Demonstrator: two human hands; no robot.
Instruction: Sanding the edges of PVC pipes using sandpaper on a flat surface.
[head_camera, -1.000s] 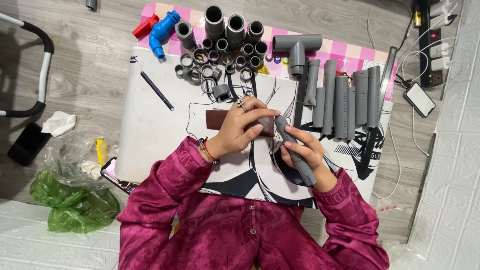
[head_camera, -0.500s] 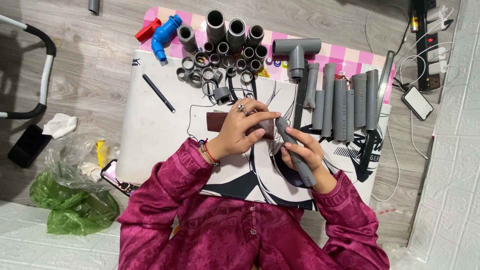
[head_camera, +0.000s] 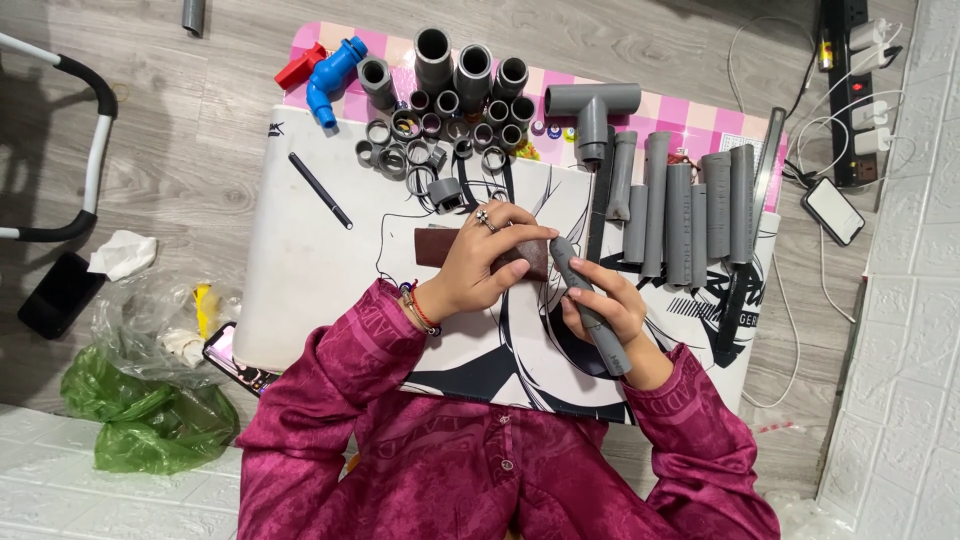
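Observation:
My left hand (head_camera: 487, 262), with rings and a red bracelet, presses flat on a dark brown strip like sandpaper (head_camera: 435, 247) lying on the white printed mat (head_camera: 300, 290). My right hand (head_camera: 607, 305) grips a short grey pipe (head_camera: 590, 312) that slants up and left. The pipe's upper tip touches the strip's right end, next to my left fingertips. Both sleeves are magenta.
Grey pipe lengths (head_camera: 690, 205) lie side by side at the right, below a grey tee fitting (head_camera: 592, 105). Grey couplings and rings (head_camera: 445, 110) cluster at the top, beside a blue elbow (head_camera: 330, 78). A black pen (head_camera: 320, 190), green bag (head_camera: 140, 420), phone (head_camera: 832, 210) and power strip (head_camera: 845, 90) surround the mat.
My left hand has come off the pipe's end and now lies flatter on the brown strip. The pipe tip is now uncovered. My right hand has barely moved.

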